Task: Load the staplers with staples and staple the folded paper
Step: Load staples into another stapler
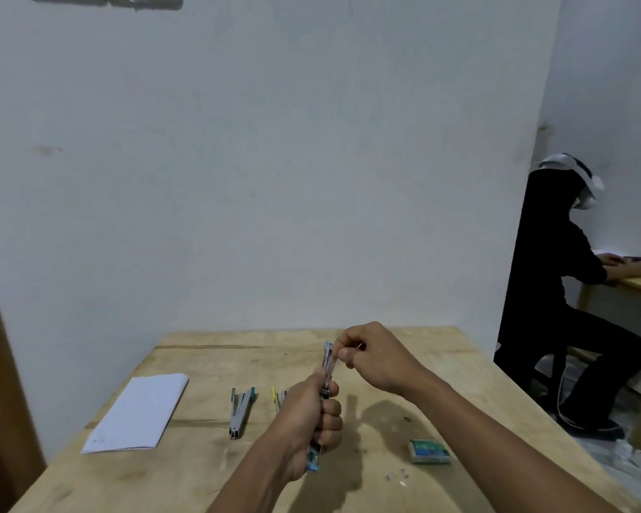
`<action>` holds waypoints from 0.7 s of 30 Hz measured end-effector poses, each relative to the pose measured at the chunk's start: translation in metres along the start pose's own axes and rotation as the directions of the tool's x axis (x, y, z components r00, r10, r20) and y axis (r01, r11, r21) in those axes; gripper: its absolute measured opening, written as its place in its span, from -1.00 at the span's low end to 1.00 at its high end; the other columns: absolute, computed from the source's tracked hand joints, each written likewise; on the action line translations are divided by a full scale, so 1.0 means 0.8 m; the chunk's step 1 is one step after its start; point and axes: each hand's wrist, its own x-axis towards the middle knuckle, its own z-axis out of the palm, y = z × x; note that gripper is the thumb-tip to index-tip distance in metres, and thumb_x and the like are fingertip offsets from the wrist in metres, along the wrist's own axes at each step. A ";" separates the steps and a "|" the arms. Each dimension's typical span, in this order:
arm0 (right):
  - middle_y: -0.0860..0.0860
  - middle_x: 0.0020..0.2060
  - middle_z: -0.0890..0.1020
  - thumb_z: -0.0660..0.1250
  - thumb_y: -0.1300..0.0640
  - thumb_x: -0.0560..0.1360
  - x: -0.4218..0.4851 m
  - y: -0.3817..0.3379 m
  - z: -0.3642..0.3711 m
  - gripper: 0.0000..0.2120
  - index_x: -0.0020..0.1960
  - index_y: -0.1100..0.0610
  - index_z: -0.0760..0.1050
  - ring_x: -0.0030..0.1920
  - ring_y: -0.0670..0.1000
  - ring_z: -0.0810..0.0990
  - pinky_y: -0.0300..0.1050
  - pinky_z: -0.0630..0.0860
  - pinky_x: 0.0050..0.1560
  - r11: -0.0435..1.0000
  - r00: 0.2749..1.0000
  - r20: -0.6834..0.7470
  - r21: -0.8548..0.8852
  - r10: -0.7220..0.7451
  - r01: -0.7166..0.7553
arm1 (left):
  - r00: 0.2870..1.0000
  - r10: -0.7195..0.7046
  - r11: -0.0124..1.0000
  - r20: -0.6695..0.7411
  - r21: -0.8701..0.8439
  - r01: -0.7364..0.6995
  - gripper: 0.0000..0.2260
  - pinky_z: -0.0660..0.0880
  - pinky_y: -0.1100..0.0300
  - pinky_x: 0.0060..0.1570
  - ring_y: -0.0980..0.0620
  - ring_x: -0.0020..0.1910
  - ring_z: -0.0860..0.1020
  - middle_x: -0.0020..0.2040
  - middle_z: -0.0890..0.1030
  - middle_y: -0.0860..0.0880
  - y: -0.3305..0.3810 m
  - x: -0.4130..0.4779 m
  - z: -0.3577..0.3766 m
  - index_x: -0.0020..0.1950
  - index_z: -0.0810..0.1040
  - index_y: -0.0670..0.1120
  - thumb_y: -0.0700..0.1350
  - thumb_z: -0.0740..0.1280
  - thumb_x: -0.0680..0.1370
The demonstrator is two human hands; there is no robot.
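Fingers (330,407) of the left hand (308,423) curl tight around a blue stapler (328,364), held upright above the table (200,483). The right hand (380,359) pinches its top end, thumb against forefinger. 2 more lie to the left on the table: a green stapler (241,411) and a yellow stapler (278,396). The paper (137,412) lies far left and the staple box (429,450) to the right.

Left hand (308,420) grips a blue-tipped metal stapler (328,364) above the pale wooden table (237,349), right hand (376,359) pinching its top end. Green-tipped metal stapler (242,409), folded white paper (137,412) and small green staple box (429,451) just lie there.
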 end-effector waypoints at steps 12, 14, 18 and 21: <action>-0.04 -0.27 0.69 0.31 0.32 0.49 -0.004 -0.019 0.018 -0.84 -0.10 0.12 0.62 -0.11 -0.02 0.66 -0.10 0.56 0.04 0.994 0.997 0.000 0.081 -0.074 0.074 | 0.998 -0.061 0.986 -0.021 -0.155 0.057 -0.65 0.04 0.39 -0.70 0.15 -0.64 0.07 -0.50 0.16 0.06 0.013 0.000 -0.025 -0.29 0.32 -0.08 0.02 0.07 0.66; -0.07 -0.28 0.69 0.30 0.30 0.50 -0.004 -0.019 0.019 -0.83 -0.13 0.16 0.66 -0.15 -0.06 0.66 -0.07 0.55 0.04 0.997 0.996 0.046 0.042 -0.070 0.068 | 0.997 -0.063 0.986 -0.032 -0.159 0.057 -0.64 0.03 0.40 -0.69 0.15 -0.65 0.07 -0.51 0.16 0.07 0.012 -0.001 -0.025 -0.29 0.31 -0.08 0.02 0.07 0.66; -0.16 -0.39 0.65 0.36 0.24 0.50 -0.009 -0.020 0.021 -0.86 -0.12 0.16 0.71 -0.34 -0.25 0.51 -0.27 0.46 -0.19 0.997 0.986 0.156 0.053 -0.059 0.051 | 0.997 -0.054 0.984 -0.050 -0.174 0.044 -0.62 0.03 0.39 -0.68 0.15 -0.64 0.08 -0.51 0.17 0.06 0.007 -0.003 -0.026 -0.31 0.31 -0.08 0.03 0.07 0.67; -0.26 -0.50 0.57 0.38 0.25 0.49 -0.014 -0.021 0.023 -0.86 -0.07 0.15 0.72 -0.42 -0.30 0.47 -0.45 0.32 -0.29 0.997 0.976 0.206 0.035 -0.068 0.062 | 0.998 -0.056 0.979 -0.044 -0.200 0.046 -0.64 0.04 0.38 -0.69 0.16 -0.64 0.08 -0.50 0.16 0.06 0.006 -0.003 -0.028 -0.28 0.33 -0.08 0.01 0.07 0.68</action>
